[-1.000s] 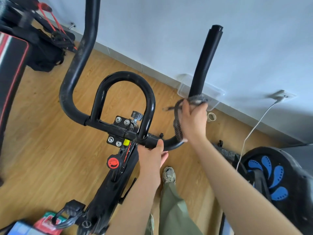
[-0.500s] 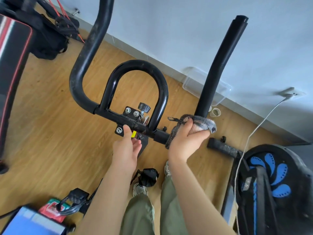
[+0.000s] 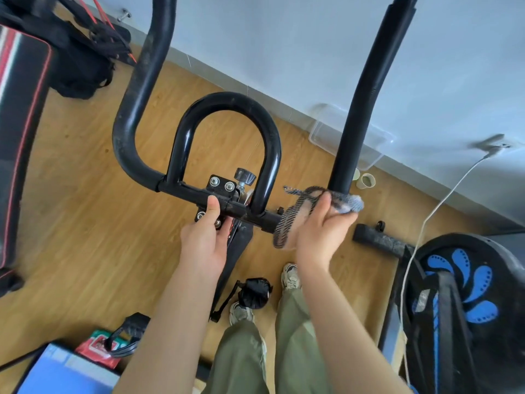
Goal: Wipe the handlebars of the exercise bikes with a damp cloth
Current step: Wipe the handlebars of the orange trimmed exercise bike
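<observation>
Head view: a black handlebar (image 3: 133, 109) is seen from above, over a wood floor (image 3: 71, 223). The left hand (image 3: 206, 240) is closed round the straight middle run of the handlebar, with the thumb laid over the top, just beside the bolted clamp (image 3: 220, 183). The right hand (image 3: 321, 234), at 3 o'clock of the left, is closed on a grey striped cloth (image 3: 348, 201). The cloth is pressed against the bend at the foot of the right-side grip (image 3: 360, 109), which rises toward 12 o'clock. One loose end of the cloth is noted hanging at 9 o'clock of the right hand; another points toward 10 o'clock.

A knob (image 3: 244, 174) is observed at 1 o'clock of the left thumb. A clear tub (image 3: 369, 146) is set against the wall (image 3: 284, 38) behind the grip, with two small rolls (image 3: 368, 180) just beside it. A second bike (image 3: 466, 280), with a blue-patterned wheel, is recorded at 4 o'clock of the frame; a white cable (image 3: 443, 200) is run past it. A padded bench (image 3: 20, 109) is noted at 9 o'clock, and olive trousers (image 3: 241, 359) at 6 o'clock.
</observation>
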